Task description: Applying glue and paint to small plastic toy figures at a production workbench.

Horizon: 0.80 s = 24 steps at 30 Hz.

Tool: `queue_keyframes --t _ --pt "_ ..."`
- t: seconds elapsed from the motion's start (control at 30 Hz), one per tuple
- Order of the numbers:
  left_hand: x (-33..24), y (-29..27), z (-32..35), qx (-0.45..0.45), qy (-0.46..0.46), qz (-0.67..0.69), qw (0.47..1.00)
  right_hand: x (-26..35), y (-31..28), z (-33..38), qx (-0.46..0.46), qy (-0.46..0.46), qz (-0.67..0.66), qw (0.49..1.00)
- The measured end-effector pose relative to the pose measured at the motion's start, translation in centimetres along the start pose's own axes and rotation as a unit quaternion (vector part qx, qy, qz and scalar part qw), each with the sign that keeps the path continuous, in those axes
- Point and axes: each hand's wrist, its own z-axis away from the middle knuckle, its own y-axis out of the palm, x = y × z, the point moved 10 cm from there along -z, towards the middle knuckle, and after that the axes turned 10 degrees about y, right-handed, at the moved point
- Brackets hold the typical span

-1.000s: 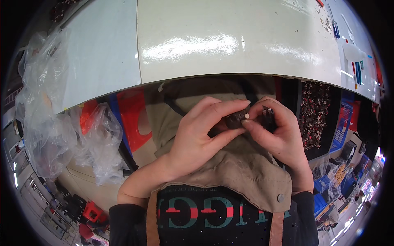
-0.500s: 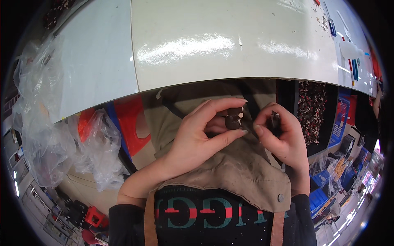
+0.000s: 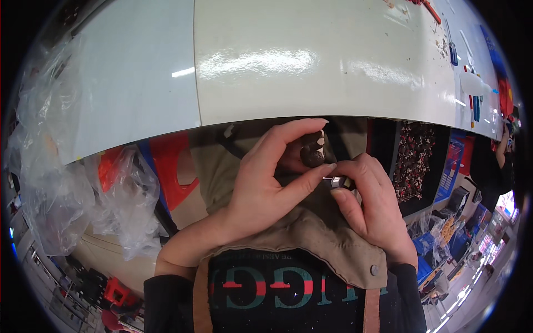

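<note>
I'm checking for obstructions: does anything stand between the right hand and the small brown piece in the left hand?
Yes: in this view, the left thumb tip lies between the brown piece and the shiny object held in the right hand. Depth is unclear.

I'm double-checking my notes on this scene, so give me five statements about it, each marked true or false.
1. The left hand holds a dark brown piece. True.
2. The right hand is empty. False: it holds a small tool with a shiny metal part.
3. Clear plastic bags are on the person's left. True.
4. The black tray of small pieces is on the person's left. False: it is on the right.
5. A seam runs across the pale table. True.
</note>
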Motion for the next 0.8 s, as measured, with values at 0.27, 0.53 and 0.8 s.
queue_keyframes --t 0.27,0.53,0.8 --pt "-1.1 -0.9 0.9 -0.023 0.022 -0.014 0.999 2.3 0.8 0.2 -0.007 -0.025 0.019 0.999" --pt "-1.8 0.9 0.9 -0.028 0.025 -0.041 0.998 1.4 -0.3 1.7 -0.01 -0.025 0.005 1.0" --pt "-1.9 2.4 1.4 -0.03 0.011 -0.06 0.998 -0.7 -1.4 3.5 0.089 0.048 -0.141 0.985"
